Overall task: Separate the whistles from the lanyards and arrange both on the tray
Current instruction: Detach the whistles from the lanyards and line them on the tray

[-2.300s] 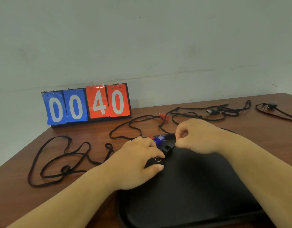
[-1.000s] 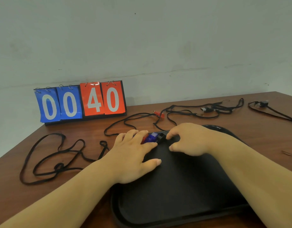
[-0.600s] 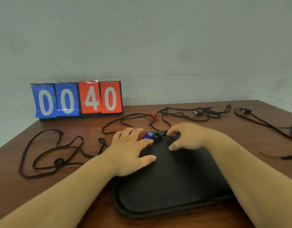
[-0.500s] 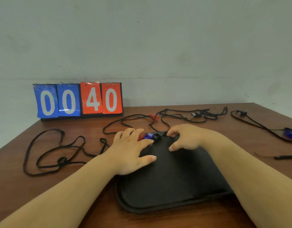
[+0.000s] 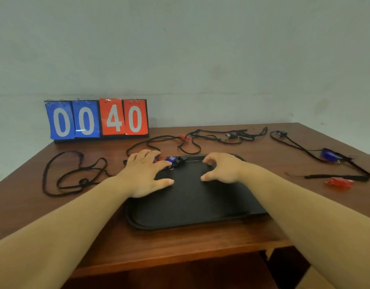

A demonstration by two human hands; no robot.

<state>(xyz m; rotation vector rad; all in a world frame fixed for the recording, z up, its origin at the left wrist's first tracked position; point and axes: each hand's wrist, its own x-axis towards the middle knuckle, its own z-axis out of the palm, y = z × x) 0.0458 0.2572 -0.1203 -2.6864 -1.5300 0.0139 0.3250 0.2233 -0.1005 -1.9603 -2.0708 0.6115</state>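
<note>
A black tray (image 5: pixel 192 205) lies on the wooden table in front of me. At its far left corner a row of whistles rests: a red whistle (image 5: pixel 161 158), a blue whistle (image 5: pixel 171 159) and a black whistle (image 5: pixel 179 160). My left hand (image 5: pixel 145 174) lies flat with spread fingers beside the row, its fingertips at the red and blue whistles. My right hand (image 5: pixel 220 168) hovers open over the tray's far edge, apart from the black whistle. A loose black lanyard (image 5: pixel 73 176) lies to the left.
A flip scoreboard (image 5: pixel 96 119) reading 0040 stands at the back left. Tangled lanyards (image 5: pixel 217 137) with a small red whistle (image 5: pixel 184 137) lie behind the tray. At the right lie lanyards with a blue whistle (image 5: pixel 329 155) and a red whistle (image 5: pixel 338 182).
My right hand let go of the black whistle and drew back to the right, fingers spread. My left hand flattened beside the whistles. The view pulled back, showing the right whistles.
</note>
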